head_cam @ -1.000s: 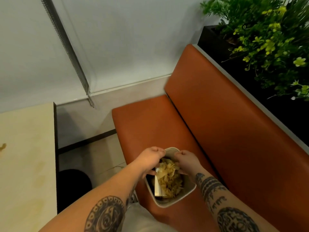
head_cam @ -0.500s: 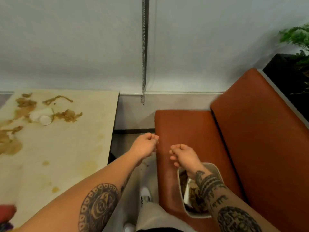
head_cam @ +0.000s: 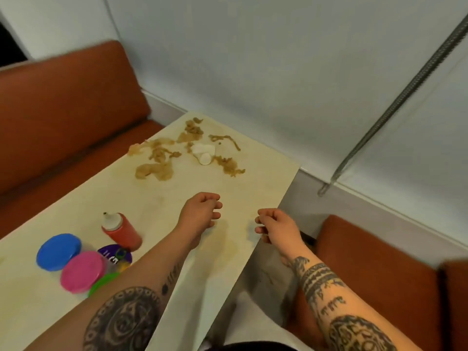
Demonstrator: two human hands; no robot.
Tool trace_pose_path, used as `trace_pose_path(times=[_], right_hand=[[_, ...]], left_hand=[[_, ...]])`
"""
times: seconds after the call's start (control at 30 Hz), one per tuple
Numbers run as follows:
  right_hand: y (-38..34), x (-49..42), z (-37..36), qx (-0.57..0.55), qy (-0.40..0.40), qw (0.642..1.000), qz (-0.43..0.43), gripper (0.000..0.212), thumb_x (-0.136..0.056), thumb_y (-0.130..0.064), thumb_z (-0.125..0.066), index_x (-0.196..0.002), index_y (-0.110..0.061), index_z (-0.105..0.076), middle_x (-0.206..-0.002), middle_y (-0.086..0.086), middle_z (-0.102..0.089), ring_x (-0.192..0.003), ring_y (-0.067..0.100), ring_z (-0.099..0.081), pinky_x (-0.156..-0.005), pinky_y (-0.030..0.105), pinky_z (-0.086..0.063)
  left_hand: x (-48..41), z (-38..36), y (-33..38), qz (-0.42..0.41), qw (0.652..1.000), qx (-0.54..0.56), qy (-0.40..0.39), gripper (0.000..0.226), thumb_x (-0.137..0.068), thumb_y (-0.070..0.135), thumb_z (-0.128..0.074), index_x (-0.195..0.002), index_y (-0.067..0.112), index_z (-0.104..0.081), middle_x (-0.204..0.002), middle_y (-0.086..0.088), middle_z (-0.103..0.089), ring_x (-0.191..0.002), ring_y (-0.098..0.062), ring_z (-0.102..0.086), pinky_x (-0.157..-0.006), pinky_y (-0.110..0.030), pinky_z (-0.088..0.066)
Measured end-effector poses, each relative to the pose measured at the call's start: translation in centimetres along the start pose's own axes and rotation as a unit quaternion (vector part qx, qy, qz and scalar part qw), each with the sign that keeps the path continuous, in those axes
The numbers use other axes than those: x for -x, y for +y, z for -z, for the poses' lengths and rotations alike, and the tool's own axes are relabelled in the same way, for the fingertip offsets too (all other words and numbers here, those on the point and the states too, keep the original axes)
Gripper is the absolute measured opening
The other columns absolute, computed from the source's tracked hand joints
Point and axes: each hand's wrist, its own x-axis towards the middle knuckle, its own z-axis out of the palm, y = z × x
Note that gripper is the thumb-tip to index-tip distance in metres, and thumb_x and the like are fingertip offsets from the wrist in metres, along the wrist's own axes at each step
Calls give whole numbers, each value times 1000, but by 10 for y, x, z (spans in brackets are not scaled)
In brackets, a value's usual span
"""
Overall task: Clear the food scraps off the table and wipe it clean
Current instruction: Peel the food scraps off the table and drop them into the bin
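Nearest on the cream table (head_cam: pixel 177 198), at its left, lie round lids packed close: a blue lid (head_cam: pixel 58 252), a pink lid (head_cam: pixel 83 271), a green lid (head_cam: pixel 102 283) partly under the left forearm, and a purple lid (head_cam: pixel 115 257). Just behind them stands a red squeeze bottle (head_cam: pixel 121 230) with a white nozzle, tilted in this wide view.

Past these, the left hand (head_cam: pixel 201 211) hangs over the table, fingers loosely curled and holding nothing. The right hand (head_cam: pixel 277 225) is curled loosely too, holding nothing, at the table's right edge. Between the hands a faint brown stain (head_cam: pixel 228 239) marks the surface.

Farther on, toward the far end, the food scraps (head_cam: pixel 162 158) are spread in brown, stringy clumps around a crumpled white napkin (head_cam: pixel 203 153).

The table's far end meets a pale wall (head_cam: pixel 253 59). Its right edge runs diagonally, with a strip of grey floor (head_cam: pixel 263 279) between it and an orange bench (head_cam: pixel 379 274). A second orange bench (head_cam: pixel 63 110) lines the left side. A metal chain (head_cam: pixel 395 102) hangs down the wall at right.
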Motion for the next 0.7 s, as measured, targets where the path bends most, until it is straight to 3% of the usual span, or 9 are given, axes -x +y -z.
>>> trace_pose_path(times=[0.23, 0.4, 0.47, 0.63, 0.7], right_hand=[[-29, -92, -46, 76, -62, 995, 8, 12, -100, -19, -56, -105, -21, -68, -103, 3, -72, -79, 14, -67, -66, 28, -50], [-66, -189, -63, 164, -70, 983, 35, 13, -96, -26, -62, -92, -16, -68, -94, 6, -71, -80, 20, -65, -63, 28, -47], [-81, -226, -71, 213, -82, 972, 60, 14, -96, -29, -62, -93, -17, -69, -93, 3, -71, -85, 22, -66, -67, 30, -49], [-107, -306, -103, 330, -133, 924, 141, 26, -96, -30, -61, -119, -21, -71, -106, -7, -68, -80, 4, -62, -64, 15, -48], [-103, -331, -120, 409, -150, 884, 167, 31, -93, -36, -64, -120, -22, -70, -111, -2, -69, -95, 17, -65, -80, 29, -55]], left_hand=[[-58, 37, -12, 56, 994, 30, 91, 18, -100, 18, -52, -107, 21, -68, -105, -3, -74, -85, -22, -68, -79, -37, -53], [-114, 26, -6, 99, 987, 29, 125, 18, -99, 16, -53, -107, 22, -68, -104, -1, -74, -88, -22, -70, -85, -40, -56], [-136, 18, 0, 106, 986, 28, 128, 18, -99, 16, -53, -105, 22, -68, -104, -2, -74, -86, -22, -69, -84, -40, -56], [-180, 0, 13, 118, 982, 32, 141, 18, -99, 15, -52, -105, 20, -68, -102, -1, -73, -83, -20, -66, -78, -36, -53], [-191, -5, 11, 125, 981, 35, 146, 18, -99, 15, -53, -106, 20, -69, -100, 0, -73, -81, -19, -66, -77, -36, -52]])
